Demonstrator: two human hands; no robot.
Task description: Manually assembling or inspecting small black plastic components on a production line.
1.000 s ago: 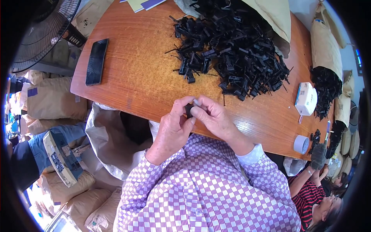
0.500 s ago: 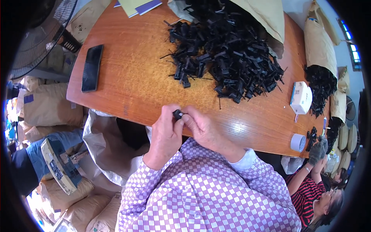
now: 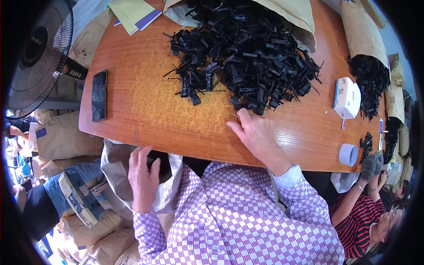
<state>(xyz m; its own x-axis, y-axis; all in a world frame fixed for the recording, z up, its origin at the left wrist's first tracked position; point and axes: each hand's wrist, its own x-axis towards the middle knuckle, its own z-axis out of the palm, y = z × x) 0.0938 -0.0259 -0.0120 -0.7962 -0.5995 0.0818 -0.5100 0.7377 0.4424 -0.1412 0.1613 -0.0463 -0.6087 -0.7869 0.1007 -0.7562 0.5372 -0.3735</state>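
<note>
A heap of small black plastic parts [image 3: 247,57], several with thin stems, lies on the wooden table. At its near edge is my right hand [image 3: 260,134], index fingertip against the parts and thumb held apart from it. Nothing is visibly gripped there, though the fingertips partly hide what they touch. My left hand [image 3: 143,179] is below the table's near edge, over the mouth of a white woven sack [image 3: 117,170]. Its fingers are spread, with nothing seen in them. Inside the sack it looks dark; its contents cannot be made out.
A large paper bag [image 3: 291,13] stands open behind the heap. On the table [image 3: 132,88] are a phone [image 3: 100,95], paper sheets [image 3: 132,13], a tissue box [image 3: 346,98] and a tape roll [image 3: 348,154]. A fan [image 3: 39,53] is at left. A gloved co-worker [image 3: 357,216] sits at right.
My hands were together at the table edge, holding a small black part. They have separated: left down to the sack, right forward to the heap. That part is out of sight.
</note>
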